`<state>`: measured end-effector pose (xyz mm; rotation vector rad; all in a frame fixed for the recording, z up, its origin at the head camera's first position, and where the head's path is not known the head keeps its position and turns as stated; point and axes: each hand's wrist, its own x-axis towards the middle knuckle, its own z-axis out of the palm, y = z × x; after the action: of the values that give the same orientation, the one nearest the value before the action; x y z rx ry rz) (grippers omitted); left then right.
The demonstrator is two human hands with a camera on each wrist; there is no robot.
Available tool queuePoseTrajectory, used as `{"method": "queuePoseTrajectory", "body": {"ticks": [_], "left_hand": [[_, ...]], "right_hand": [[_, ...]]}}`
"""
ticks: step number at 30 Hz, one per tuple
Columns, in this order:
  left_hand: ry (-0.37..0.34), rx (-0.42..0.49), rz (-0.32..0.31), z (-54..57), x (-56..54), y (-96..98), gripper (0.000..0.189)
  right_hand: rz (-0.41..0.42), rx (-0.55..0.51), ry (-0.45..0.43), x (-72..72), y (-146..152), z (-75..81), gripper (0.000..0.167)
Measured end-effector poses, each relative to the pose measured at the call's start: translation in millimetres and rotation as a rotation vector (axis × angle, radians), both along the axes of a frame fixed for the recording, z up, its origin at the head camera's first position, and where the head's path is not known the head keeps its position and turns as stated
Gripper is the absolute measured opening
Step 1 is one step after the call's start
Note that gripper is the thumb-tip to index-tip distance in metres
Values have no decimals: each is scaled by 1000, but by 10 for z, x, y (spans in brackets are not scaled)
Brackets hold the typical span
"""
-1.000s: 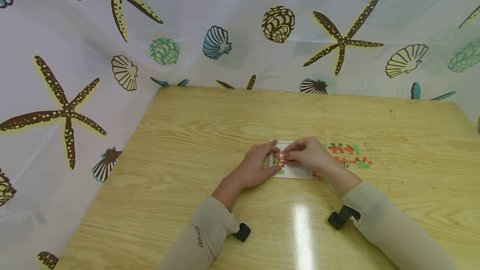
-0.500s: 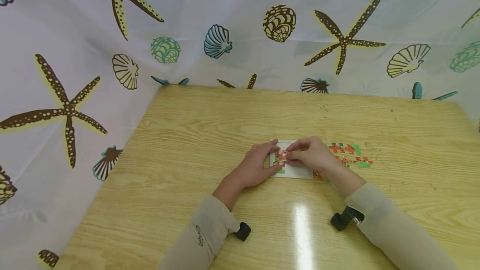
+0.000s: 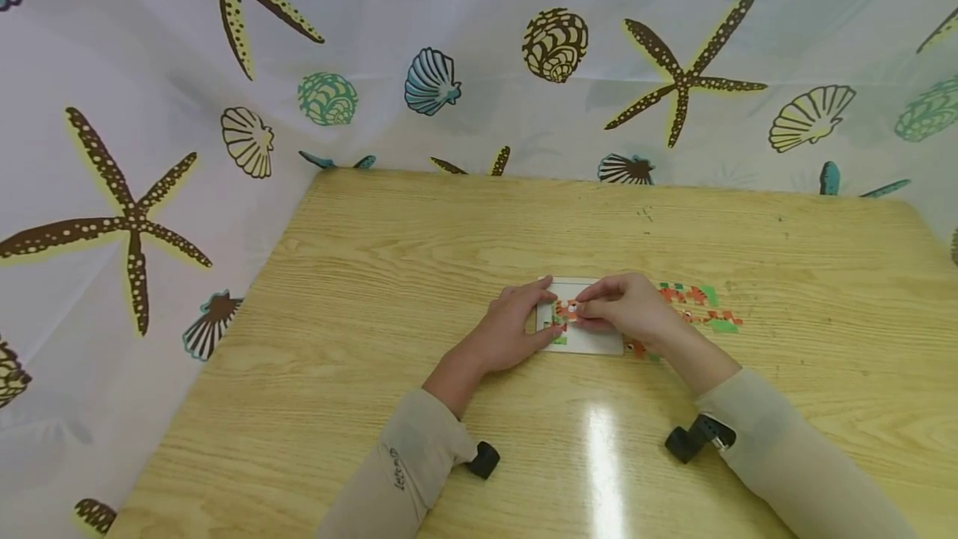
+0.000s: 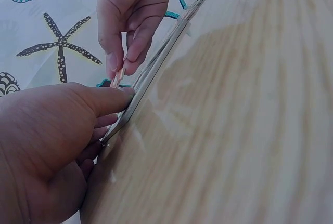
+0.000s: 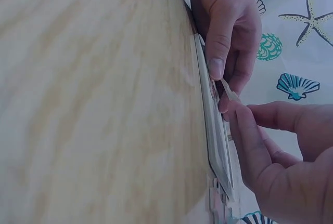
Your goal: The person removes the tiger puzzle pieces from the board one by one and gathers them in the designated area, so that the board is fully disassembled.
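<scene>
A white puzzle board point(image 3: 595, 343) lies flat on the table. My left hand point(image 3: 511, 329) holds the board at its left edge, the thumb near the lower left pieces and the index finger by the far left corner. Between the thumb and fingers of my right hand point(image 3: 627, 306) is an orange puzzle piece point(image 3: 567, 309) with a white eye-like spot, pinched over the board's left part. In the right wrist view the piece point(image 5: 229, 90) stands tilted, its lower edge close to the board. Green and red joined pieces point(image 3: 560, 337) sit at the board's lower left, partly covered by my left thumb.
Several loose orange and green puzzle pieces point(image 3: 722, 321) lie right of the board, some partly hidden by my right hand and wrist. The wooden table point(image 3: 419, 231) meets a shell-and-starfish patterned curtain point(image 3: 494, 40) at the back and left.
My right hand has shifted slightly to the right, and the pinched orange piece has moved right with it. My left hand stays in place on the board.
</scene>
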<state>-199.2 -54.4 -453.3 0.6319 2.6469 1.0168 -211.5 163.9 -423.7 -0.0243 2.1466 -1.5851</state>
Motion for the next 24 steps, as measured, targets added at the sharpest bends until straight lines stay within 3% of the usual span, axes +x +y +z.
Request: {"method": "queuePoseTrajectory", "body": {"ticks": [24], "left_hand": [[12, 2, 3, 9, -1, 2, 49]], "right_hand": [[16, -62, -14, 143, 180, 20, 33]]}}
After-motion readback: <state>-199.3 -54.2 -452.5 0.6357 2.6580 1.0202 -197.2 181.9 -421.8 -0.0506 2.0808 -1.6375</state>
